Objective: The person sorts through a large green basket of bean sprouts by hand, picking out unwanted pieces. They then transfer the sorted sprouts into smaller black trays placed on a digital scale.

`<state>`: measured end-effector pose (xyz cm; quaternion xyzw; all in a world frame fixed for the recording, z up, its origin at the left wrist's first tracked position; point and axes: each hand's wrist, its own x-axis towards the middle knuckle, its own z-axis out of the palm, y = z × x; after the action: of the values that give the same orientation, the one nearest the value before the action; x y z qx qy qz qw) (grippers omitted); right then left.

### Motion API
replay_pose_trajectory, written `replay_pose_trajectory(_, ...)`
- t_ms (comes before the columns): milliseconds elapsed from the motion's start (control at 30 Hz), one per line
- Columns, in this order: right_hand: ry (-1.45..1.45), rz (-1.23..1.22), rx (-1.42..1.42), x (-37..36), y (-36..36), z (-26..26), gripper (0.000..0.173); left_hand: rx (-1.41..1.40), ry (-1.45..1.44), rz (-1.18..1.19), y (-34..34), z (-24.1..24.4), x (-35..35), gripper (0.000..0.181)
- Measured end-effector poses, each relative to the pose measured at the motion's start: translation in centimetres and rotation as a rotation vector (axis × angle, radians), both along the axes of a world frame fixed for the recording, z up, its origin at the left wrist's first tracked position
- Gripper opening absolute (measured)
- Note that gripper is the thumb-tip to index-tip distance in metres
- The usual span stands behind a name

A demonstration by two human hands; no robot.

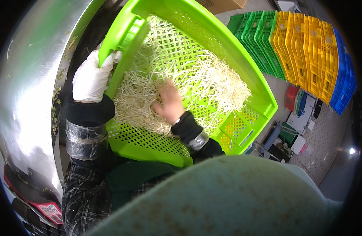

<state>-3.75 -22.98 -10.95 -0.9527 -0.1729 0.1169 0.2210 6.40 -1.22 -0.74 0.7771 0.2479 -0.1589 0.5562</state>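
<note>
A light green perforated plastic crate point(237, 53) lies before me, with white bean sprouts point(219, 79) spread over its floor in loose heaps. My left hand point(92, 76), in a white glove, grips the crate's end wall at the left, fingers over the rim by the handle slot. My right hand point(169, 101), bare and slightly blurred, is inside the crate at the sprouts near the middle. Its fingers are extended and its thumb stands apart; nothing shows held in it. Clear wrap surrounds both dark sleeves.
A shiny metal surface point(30, 82) with scattered plant bits curves along the left. At the upper right stand nested green crates point(257, 41), yellow crates point(304, 50) and blue crates point(344, 73). A cardboard box point(222, 4) is beyond the crate. Green fabric fills the lower foreground.
</note>
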Motion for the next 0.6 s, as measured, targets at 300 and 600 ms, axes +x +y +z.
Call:
replay_pose_trajectory(300,-0.281,-0.259,-0.312,5.8,-10.1,5.7,0.038,0.045,-0.048,-0.019,0.5,-1.2,-0.1,0.020)
replay_pose_trajectory(600,-0.047,-0.312,-0.027,-2.4,-8.3,3.7,0.033,-0.050,-0.023,-0.009,0.6,-1.6,-0.2,0.023)
